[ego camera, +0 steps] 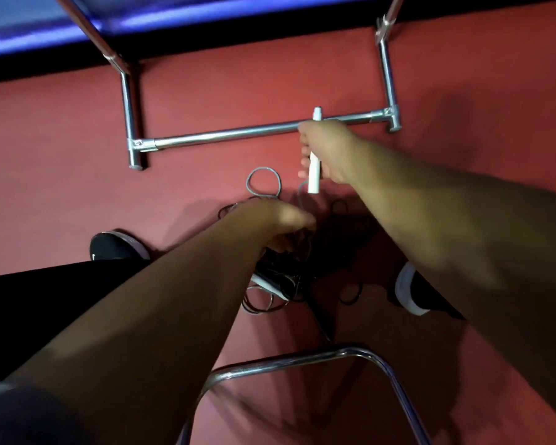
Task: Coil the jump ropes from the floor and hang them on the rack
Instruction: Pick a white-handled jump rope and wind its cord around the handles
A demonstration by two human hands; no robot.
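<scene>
Here, seen from above, a person's right hand is clenched around a white jump-rope handle, gripping it upright in front of the low crossbar of a metal tube rack. The handle's top pokes above the bar and its lower end hangs below the fist; a thin pale cord trails down from it, too blurred to trace far. The left hand reaches down over a tangle of jump ropes on the red floor; its fingers curl toward the cords, but motion blur makes it impossible to tell whether they hold anything. The heap lies between the person's two feet, black cords mixed with grey ones, with another white handle lying in it. One grey loop lies flat just beyond the pile, near the rack's left foot. Both forearms cross the frame and hide much of the tangle. A black shoe with a white sole stands to the left, bearing a small white mark too small to read; the other shoe shows at right, partly behind the right arm. A curved chrome tube frame fills the foreground below the ropes. A blue surface runs along the top edge beyond the rack's uprights.
</scene>
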